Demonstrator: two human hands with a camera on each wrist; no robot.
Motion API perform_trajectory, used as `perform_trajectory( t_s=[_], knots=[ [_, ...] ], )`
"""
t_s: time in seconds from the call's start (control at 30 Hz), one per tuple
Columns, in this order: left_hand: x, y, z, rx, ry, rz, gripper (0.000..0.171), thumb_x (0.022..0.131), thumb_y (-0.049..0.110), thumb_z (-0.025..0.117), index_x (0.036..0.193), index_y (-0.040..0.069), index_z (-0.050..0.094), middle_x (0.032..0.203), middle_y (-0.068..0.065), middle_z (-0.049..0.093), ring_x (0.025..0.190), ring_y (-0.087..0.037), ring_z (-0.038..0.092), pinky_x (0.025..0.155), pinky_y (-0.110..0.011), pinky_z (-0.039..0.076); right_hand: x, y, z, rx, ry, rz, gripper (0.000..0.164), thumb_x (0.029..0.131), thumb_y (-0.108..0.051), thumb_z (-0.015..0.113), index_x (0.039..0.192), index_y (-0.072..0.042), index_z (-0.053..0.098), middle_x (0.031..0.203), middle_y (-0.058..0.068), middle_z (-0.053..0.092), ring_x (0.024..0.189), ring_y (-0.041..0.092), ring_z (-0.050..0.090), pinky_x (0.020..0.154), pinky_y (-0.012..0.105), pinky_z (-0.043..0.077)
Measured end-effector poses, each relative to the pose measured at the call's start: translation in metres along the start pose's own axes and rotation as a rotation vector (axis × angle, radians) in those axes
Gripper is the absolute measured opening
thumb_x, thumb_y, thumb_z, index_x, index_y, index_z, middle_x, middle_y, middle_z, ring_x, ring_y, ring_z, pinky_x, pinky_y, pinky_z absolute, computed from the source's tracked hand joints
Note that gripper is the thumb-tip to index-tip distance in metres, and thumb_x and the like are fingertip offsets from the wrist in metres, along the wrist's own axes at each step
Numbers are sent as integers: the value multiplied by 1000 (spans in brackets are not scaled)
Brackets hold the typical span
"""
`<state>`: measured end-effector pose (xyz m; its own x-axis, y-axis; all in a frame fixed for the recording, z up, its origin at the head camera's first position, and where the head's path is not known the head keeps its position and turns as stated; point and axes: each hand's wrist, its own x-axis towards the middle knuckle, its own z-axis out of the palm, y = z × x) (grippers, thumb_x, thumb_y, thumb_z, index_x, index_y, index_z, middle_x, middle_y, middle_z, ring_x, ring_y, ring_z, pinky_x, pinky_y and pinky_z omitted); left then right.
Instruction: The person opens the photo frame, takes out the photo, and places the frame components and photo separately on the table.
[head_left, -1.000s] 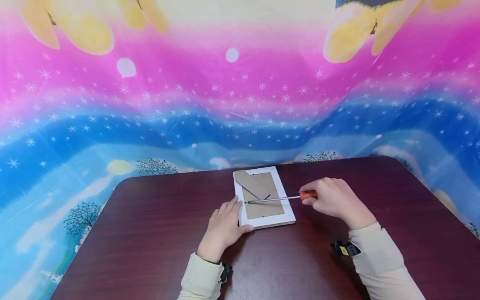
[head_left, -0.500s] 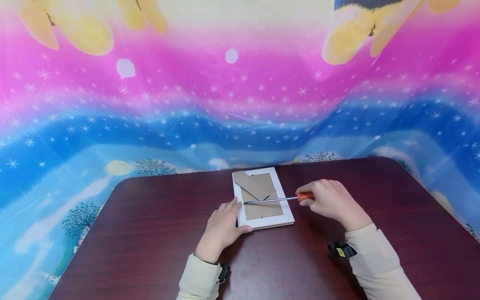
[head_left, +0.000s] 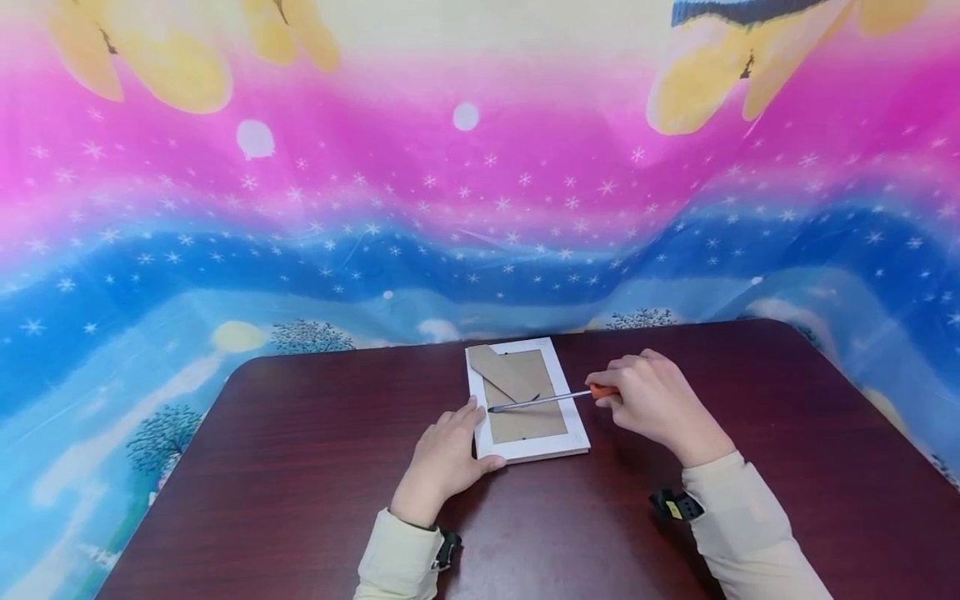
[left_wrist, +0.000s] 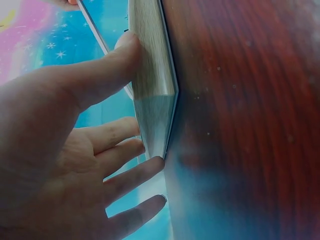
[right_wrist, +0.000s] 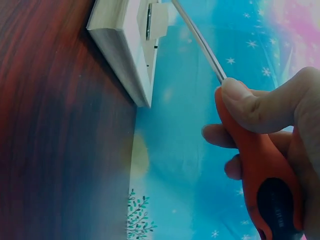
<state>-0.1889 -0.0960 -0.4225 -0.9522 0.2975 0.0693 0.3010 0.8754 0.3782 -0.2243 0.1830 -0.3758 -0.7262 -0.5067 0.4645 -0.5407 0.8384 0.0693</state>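
Note:
A white picture frame (head_left: 572,425) lies face down on the table, its brown backing board (head_left: 528,427) and slanting stand leg (head_left: 501,372) facing up. My left hand (head_left: 442,457) rests against its near left corner. In the left wrist view the thumb touches the near edge (left_wrist: 152,60) and the spread, fairly straight fingers lie along the side. My right hand (head_left: 656,404) grips a screwdriver (right_wrist: 257,155) by its orange and black handle. Its metal shaft (head_left: 543,401) crosses the backing, with the tip at the backing's left edge; whether it touches a small tab there is hard to tell.
The dark red-brown wooden table (head_left: 315,467) has rounded far corners. A pink and blue snowflake-patterned cloth (head_left: 420,208) hangs just behind its far edge, close to the frame's far end. Small dark tabs (head_left: 524,438) sit along the backing's border.
My right hand has shifted slightly left and the screwdriver with it, the tip staying near the backing's left edge. The left hand and the picture frame have hardly moved.

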Motion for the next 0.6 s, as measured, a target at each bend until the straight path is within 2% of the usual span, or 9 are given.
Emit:
perform_trajectory(
  t_s=[0.17,0.33,0.43,0.6],
  knots=[
    [0,-1,0,-1,5,9,77,76,47,70,136,5,49,149,-14,43,124,-34,46,97,-55,45,9,-3,-5,-45,46,-63,20,65,-8,71,81,-17,78,65,-2,70,61,14,62,59,34,44],
    [-1,-1,-1,-1,8,14,76,76,47,69,136,5,50,149,-15,43,122,-34,47,96,-55,45,27,-7,-15,-100,73,-169,15,61,-5,69,64,-20,70,55,-3,63,55,15,59,54,33,43],
    [0,-1,0,-2,7,23,76,76,47,69,136,4,49,149,-16,43,122,-35,48,96,-55,46,40,-12,-23,-137,60,-219,17,59,-4,67,57,-20,63,53,-3,61,55,16,56,55,34,45],
    [0,-1,1,2,0,18,76,76,47,69,136,5,49,149,-15,42,122,-34,47,96,-54,45,59,-22,-36,-202,13,-293,14,56,-5,64,52,-19,62,50,-4,61,50,16,52,53,34,42]
  ],
)
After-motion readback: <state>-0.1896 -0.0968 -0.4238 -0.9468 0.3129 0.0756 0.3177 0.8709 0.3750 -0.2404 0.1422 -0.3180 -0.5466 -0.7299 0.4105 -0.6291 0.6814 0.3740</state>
